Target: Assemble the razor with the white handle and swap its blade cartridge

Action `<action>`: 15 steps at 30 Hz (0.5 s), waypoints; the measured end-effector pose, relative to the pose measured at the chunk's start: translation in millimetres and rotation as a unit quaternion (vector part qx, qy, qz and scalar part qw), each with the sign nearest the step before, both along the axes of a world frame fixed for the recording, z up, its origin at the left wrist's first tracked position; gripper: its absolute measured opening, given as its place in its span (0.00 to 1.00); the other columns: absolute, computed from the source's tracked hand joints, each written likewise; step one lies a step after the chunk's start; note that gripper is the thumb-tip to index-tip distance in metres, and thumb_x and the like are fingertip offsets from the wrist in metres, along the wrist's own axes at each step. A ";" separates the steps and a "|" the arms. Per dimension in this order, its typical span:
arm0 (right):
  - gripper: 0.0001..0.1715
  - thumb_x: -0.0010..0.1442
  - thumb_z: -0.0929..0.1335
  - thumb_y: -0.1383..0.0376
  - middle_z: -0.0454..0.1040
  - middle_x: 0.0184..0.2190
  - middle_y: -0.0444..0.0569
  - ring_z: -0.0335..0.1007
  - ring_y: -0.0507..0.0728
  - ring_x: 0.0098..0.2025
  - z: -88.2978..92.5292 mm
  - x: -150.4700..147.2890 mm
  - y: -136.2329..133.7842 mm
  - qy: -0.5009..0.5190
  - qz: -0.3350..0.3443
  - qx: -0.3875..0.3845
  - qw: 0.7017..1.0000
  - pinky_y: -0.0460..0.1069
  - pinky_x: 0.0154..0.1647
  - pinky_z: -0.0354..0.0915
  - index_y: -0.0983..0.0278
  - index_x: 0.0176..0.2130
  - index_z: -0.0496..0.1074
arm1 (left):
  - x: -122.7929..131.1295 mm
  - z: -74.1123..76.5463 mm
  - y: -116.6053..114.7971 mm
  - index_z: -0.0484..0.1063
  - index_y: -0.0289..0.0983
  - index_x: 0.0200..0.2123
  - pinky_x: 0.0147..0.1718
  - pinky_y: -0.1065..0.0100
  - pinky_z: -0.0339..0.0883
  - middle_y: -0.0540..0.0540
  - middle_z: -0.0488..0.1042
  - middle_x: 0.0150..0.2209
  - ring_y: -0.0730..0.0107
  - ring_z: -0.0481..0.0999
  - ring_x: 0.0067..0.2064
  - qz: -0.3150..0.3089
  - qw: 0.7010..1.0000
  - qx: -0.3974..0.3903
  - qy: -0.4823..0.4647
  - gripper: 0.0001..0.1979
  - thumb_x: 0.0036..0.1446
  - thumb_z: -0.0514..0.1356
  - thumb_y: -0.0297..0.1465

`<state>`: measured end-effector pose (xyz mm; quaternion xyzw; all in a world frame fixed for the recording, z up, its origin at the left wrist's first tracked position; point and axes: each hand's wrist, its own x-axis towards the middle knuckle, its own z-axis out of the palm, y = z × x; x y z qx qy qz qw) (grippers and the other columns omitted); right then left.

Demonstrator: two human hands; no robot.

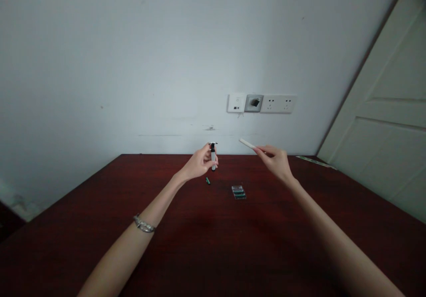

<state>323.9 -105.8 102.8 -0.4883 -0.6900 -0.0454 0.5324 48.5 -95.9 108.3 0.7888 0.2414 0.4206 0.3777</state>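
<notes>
My left hand (201, 160), with a bracelet on its wrist, is closed around a razor (213, 157) with a grey and black handle. It holds the razor upright above the far part of the table, the narrow T-shaped end on top. To the right, my right hand (273, 158) pinches one end of a slim white stick (246, 143), whose free end points left towards the wall; its exact kind is unclear. Below the left hand lies a small green and black razor cartridge (208, 181). A clear plastic case (238, 192) with green-striped cartridges rests between the two forearms.
The dark red wooden table (186, 244) meets a white wall (166, 66) at its far edge. Sockets (278, 104) and a black plug (255, 103) are on the wall. A pale panelled door (392, 111) stands right, near a flat strip (314, 161).
</notes>
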 end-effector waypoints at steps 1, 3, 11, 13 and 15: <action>0.21 0.57 0.66 0.53 0.77 0.29 0.53 0.69 0.56 0.28 1.6 4.4 1.6 0.019 0.003 -0.002 1.000 0.49 0.29 0.63 0.66 0.36 0.79 | -1.5 0.2 1.2 0.58 0.37 0.39 0.31 0.67 0.67 0.49 0.70 0.31 0.74 0.72 0.29 0.003 1.000 0.002 0.005 0.12 0.52 0.58 0.27; 0.23 0.57 0.66 0.53 0.78 0.31 0.52 0.69 0.55 0.27 9.7 5.5 -1.8 0.036 0.026 -0.025 0.999 0.49 0.28 0.64 0.66 0.43 0.77 | -2.0 -1.9 3.8 0.58 0.36 0.38 0.31 0.68 0.67 0.49 0.70 0.30 0.75 0.71 0.28 0.005 1.000 0.005 0.021 0.12 0.52 0.58 0.26; 0.20 0.62 0.62 0.59 0.77 0.43 0.51 0.73 0.57 0.41 38.3 -26.4 -36.0 -0.079 0.230 -0.085 0.966 0.52 0.42 0.67 0.61 0.50 0.73 | 10.3 -15.0 4.2 0.59 0.37 0.37 0.31 0.70 0.66 0.50 0.69 0.29 0.74 0.71 0.29 0.006 0.997 0.008 0.071 0.09 0.52 0.56 0.25; 0.19 0.62 0.62 0.60 0.77 0.43 0.50 0.73 0.56 0.41 38.0 -31.1 -39.2 -0.087 0.270 -0.115 0.952 0.52 0.43 0.67 0.60 0.50 0.73 | 10.3 -15.5 4.7 0.59 0.37 0.37 0.30 0.71 0.65 0.51 0.69 0.28 0.74 0.71 0.29 0.014 0.996 0.012 0.082 0.08 0.52 0.55 0.26; 0.18 0.61 0.63 0.60 0.77 0.44 0.48 0.73 0.56 0.43 38.1 -33.8 -41.3 -0.103 0.314 -0.157 0.931 0.52 0.46 0.67 0.59 0.48 0.74 | 9.3 -15.6 6.0 0.58 0.37 0.36 0.29 0.71 0.64 0.51 0.69 0.27 0.74 0.71 0.28 0.023 0.996 0.017 0.089 0.08 0.52 0.55 0.26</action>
